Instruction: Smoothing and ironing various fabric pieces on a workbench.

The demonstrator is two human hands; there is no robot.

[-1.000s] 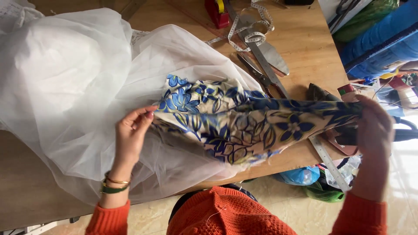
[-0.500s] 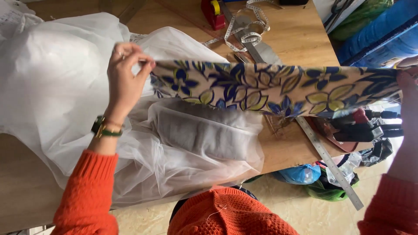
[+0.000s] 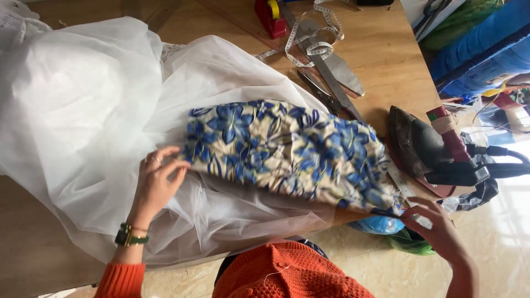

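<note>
Blue flower cloth lies flat on see-through white cloth, over wooden table. Left hand pinches left end of flower cloth, fingers bent. Right hand pinches right corner at table edge. Black iron just beside right end. Scissors and measuring tape behind.

Near edge of the floral fabric blurred, right corner covered by fingertips of the right hand. Right forearm cut off at the lower picture edge. Left hand fingertips tucked under the fabric's left end. White tulle cropped at left and top. Scissors partly hidden beneath the fabric. Iron cord cropped at right. Surface largely covered.
</note>
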